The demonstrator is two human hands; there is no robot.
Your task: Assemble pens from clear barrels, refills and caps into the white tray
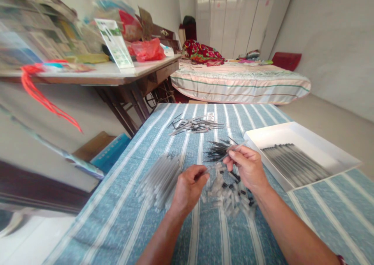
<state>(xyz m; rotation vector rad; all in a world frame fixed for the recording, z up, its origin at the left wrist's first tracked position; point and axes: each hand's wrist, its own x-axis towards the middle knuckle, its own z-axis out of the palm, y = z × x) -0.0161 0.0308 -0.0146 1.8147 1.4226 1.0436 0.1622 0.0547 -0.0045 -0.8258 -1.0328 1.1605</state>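
My left hand (188,187) and my right hand (247,165) meet over a blue striped cloth (163,234), both pinching a thin clear pen barrel (217,162) that runs between them. Just below the hands lies a heap of small clear and black pen caps (230,199). A bundle of clear pen tubes (159,179) rests left of my left hand. Black ink refills (217,150) are piled just beyond my right hand. A further pile of thin grey parts (194,125) lies toward the far edge.
A white tray (318,140) at the right holds a row of finished dark pens (295,164). A cluttered wooden table (117,72) stands at the left, with a bed (239,82) behind. A blue box (111,152) sits on the floor at the left.
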